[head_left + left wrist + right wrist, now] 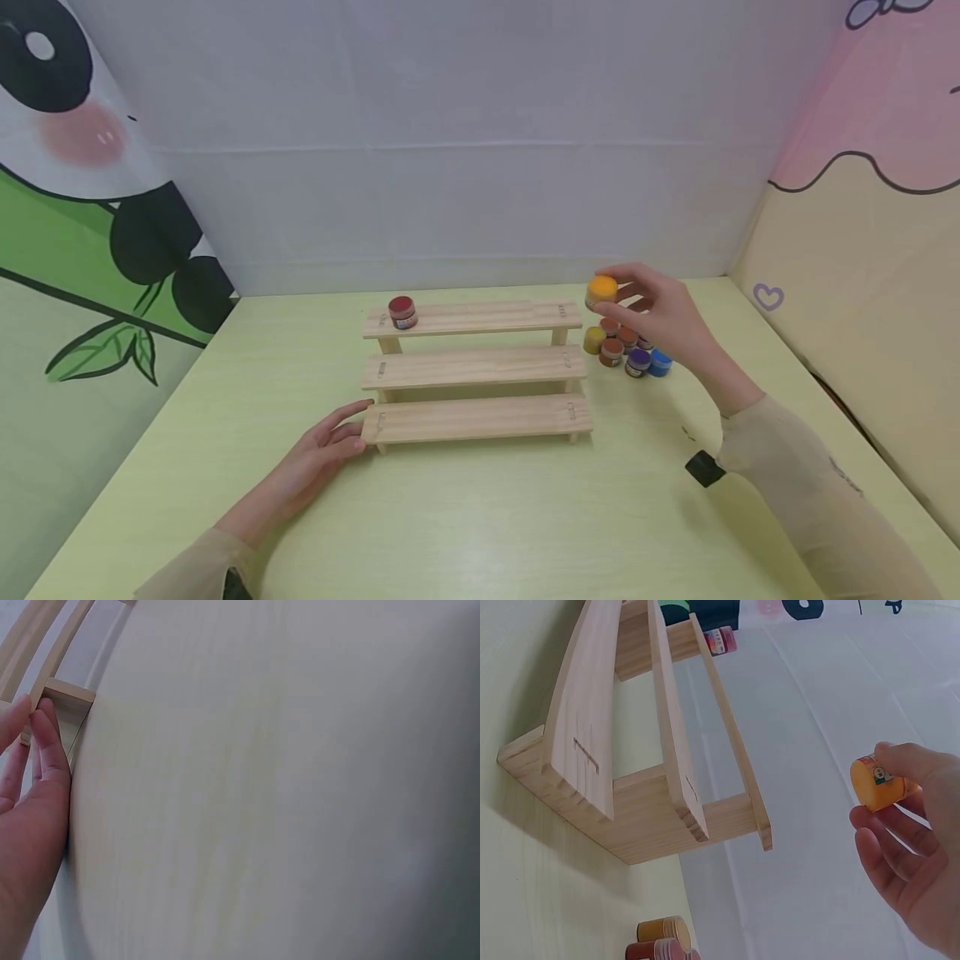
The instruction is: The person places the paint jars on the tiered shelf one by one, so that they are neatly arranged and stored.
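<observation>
A three-tier wooden rack stands on the table, with a dark red paint jar at the left end of its top step. My left hand pinches the left end of the lowest step between thumb and fingers; the left wrist view shows the fingertips at the board's corner. Up in the air, right of the top step, my right hand holds a small paint jar with an orange lid. In the right wrist view this orange jar is tilted, between thumb and fingers.
Beneath the right hand, several more jars cluster beside the rack: a yellow jar, a red-brown jar, a purple jar and a blue jar. A pale wall rises behind the table, with printed side panels left and right.
</observation>
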The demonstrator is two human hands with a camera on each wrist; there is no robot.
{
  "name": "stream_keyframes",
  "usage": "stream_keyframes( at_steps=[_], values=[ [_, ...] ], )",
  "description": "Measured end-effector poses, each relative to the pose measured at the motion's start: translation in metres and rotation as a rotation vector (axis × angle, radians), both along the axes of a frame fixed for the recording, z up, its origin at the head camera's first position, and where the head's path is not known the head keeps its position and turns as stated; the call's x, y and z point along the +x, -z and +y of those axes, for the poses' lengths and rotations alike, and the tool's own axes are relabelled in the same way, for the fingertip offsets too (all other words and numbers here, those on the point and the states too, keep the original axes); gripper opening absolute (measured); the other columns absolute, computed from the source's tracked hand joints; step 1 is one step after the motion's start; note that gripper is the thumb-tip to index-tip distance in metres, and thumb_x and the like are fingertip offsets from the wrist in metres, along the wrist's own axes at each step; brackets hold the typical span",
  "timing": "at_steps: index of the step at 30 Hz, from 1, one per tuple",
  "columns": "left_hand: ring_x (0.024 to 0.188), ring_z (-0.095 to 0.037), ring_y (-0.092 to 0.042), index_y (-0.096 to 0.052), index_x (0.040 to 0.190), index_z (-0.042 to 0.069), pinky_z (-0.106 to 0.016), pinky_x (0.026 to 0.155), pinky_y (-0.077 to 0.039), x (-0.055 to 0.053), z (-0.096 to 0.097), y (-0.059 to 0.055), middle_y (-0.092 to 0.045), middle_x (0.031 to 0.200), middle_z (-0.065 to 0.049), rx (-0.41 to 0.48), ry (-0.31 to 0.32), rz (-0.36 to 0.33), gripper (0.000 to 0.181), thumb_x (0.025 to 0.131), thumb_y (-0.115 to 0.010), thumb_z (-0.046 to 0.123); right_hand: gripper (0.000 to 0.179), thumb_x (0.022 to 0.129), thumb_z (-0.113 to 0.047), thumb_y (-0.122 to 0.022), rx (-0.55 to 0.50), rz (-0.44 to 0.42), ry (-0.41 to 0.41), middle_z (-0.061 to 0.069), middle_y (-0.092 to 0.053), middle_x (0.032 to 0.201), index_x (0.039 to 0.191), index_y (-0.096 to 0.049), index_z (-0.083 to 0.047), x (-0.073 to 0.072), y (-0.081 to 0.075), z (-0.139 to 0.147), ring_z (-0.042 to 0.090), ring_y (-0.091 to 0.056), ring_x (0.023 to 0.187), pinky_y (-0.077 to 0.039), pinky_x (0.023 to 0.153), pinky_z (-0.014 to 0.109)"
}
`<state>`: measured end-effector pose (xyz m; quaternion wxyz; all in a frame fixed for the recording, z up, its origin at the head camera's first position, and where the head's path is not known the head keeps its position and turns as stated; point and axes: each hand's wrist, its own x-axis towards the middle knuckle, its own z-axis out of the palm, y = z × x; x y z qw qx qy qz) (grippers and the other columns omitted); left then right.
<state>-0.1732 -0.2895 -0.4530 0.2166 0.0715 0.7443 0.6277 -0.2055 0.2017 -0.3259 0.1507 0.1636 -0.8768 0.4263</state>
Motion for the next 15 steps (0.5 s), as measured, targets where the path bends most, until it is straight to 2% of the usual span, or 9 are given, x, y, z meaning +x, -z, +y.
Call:
stream_keyframes(
  at_steps=[5, 15],
  values=[
    [0.118, -0.002, -0.058, -0.025, 0.156, 0.019, -0.014, 0.096, -0.044, -0.001, -0.001, 0.002, -0.058, 0.134, 0.004, 0.0, 0.001, 0.005, 0.066, 0.1, -0.058, 0.021, 0.042, 0.091, -0.027, -0.072, 0.0, 0.027, -0.01, 0.002, -0.068, 0.113, 0.131, -0.06, -0.021, -0.001, 0.001, -0.005, -0.001, -0.063, 0.087, -0.053, 0.076, 0.016],
    [0.119, -0.001, -0.058, -0.024, 0.156, 0.02, -0.012, 0.096, -0.044, -0.004, -0.001, 0.004, -0.056, 0.137, 0.003, -0.018, -0.005, -0.002, 0.067, 0.099, -0.059, 0.023, 0.043, 0.09, -0.028, -0.073, 0.033, 0.085, -0.039, -0.002, -0.068, 0.115, 0.131, -0.061, -0.02, -0.003, 0.001, -0.019, 0.003, -0.062, 0.093, -0.052, 0.077, 0.017]
  ],
)
